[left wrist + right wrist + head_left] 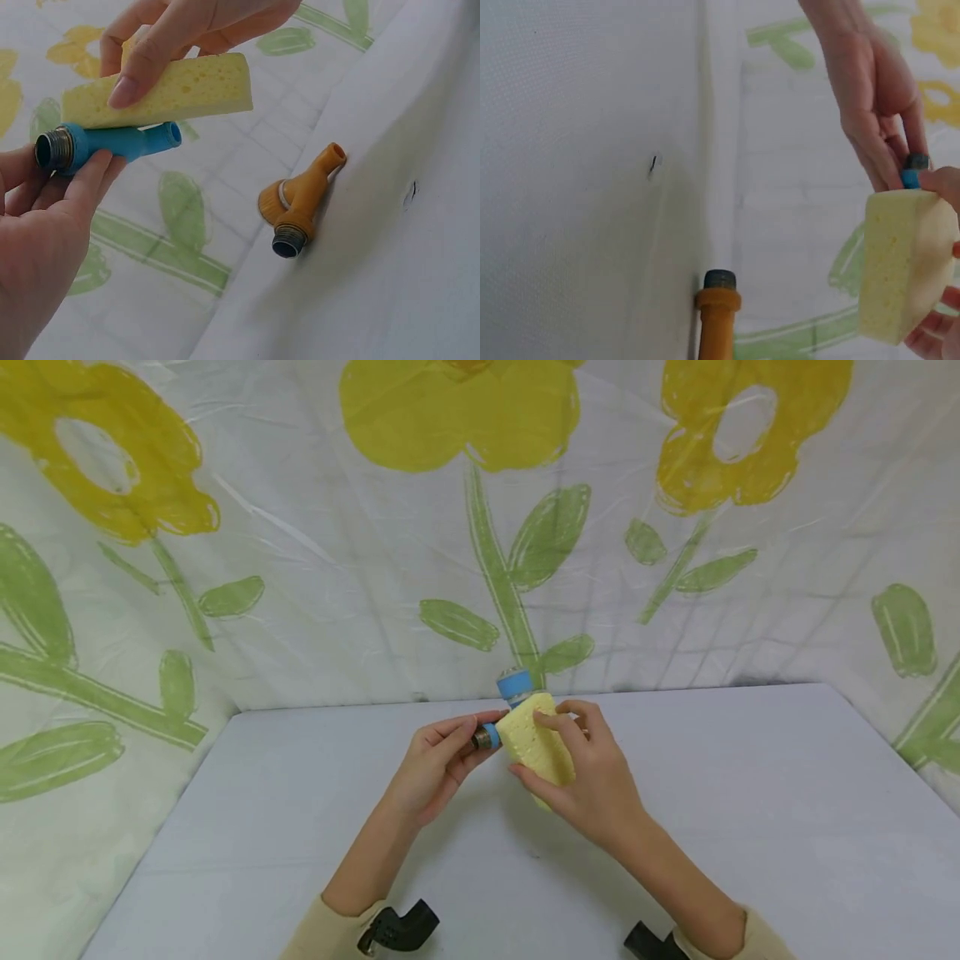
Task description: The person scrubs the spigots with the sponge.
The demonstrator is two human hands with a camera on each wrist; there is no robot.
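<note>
My left hand (438,764) holds a blue pipe fitting (120,141) at its threaded metal end, thumb and fingers around it. In the head view the fitting's wide blue end (515,683) pokes out above the sponge, which covers its middle. A yellow block sponge (536,743) is gripped between the thumb and fingers of my right hand (603,781). Seen from the left wrist, the sponge's lower face lies along the side of the blue fitting. Both are held up over the table.
An orange Y-shaped pipe fitting (304,195) with a threaded end rests on the white table (262,827); it shows in both wrist views. Behind the table hangs a pale sheet (322,610) painted with yellow flowers and green leaves. A small dark mark (410,193) is on the tabletop.
</note>
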